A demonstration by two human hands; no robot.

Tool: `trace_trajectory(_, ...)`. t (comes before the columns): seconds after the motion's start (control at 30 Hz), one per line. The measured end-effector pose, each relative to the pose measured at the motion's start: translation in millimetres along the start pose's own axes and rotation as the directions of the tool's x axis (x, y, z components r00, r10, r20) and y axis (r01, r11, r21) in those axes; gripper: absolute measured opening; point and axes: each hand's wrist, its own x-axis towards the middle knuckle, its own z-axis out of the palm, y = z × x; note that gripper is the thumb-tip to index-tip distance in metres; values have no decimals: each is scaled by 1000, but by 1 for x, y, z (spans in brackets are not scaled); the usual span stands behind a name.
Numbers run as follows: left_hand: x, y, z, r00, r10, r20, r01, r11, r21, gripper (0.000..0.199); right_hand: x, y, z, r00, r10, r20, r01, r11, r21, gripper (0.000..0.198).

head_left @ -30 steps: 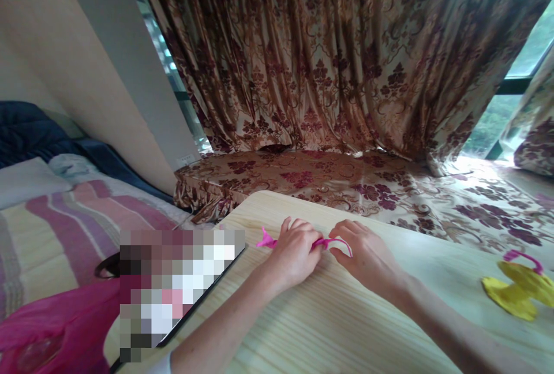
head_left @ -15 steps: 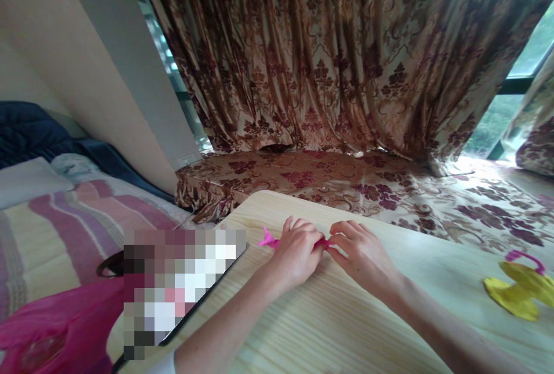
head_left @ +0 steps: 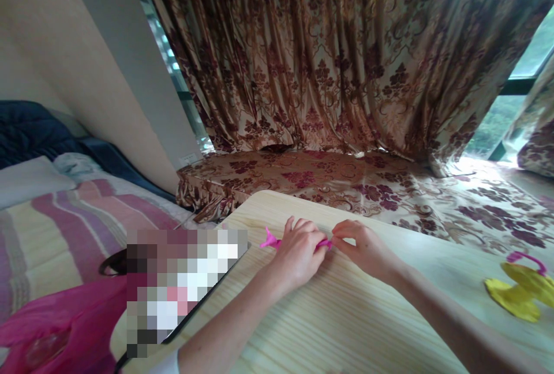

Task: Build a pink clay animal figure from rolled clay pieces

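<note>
Lower centre | one thin, soft-looking pink strip | left hand clasps its middle | right hand pinches its end

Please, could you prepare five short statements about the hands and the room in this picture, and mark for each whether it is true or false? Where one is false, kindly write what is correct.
1. The left hand holds the pink piece. True.
2. The right hand lies flat on the table. False: its thumb and fingertips meet at the piece's right end.
3. The yellow item is to the right of both hands. True.
4. The blanket is plain blue. False: it is striped.
5. The curtain is patterned. True.
</note>
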Motion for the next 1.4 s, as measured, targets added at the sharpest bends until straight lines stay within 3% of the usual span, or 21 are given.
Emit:
trace_trajectory(0.37, -2, 2, -2, 999, 13, -35, -12, 999, 44, 14, 0, -4, -9, 1000, 17, 17, -17, 1000, 23, 19)
trace_trajectory(0.53, -18, 14, -31, 995, -19, -103, 22, 999, 35, 18, -3, -2, -12, 1000, -8, 11, 8, 999, 49, 22)
trace_trajectory(0.7, -62, 32, -55, 975, -117, -191, 94, 988, -125, 21, -6, 12, 0, 999, -28, 26, 28, 999, 23, 19)
trace_trajectory(0.87, -111, 24, -17, 959, -130, -251, 53, 956, -289, 26, 1, 8, 4, 998, -29, 54, 31, 999, -38, 20)
trace_trajectory(1.03, -138, 13, 21, 968, -159, -194, 92, 944, -316, 23, 8, -21, -2, 990, -125, 70, 131, 986, -100, 20)
trace_trajectory(1.17, -146, 11, 25, 956, -168, -240, 83, 940, -330, 22, 14, -48, 0, 976, -175, 133, 192, 972, -132, 21)
trace_trajectory(1.4, -154, -3, 27, 984, -73, -162, 12, 937, -349, 27, 28, -68, 18, 963, -162, 214, 207, 955, -211, 18)
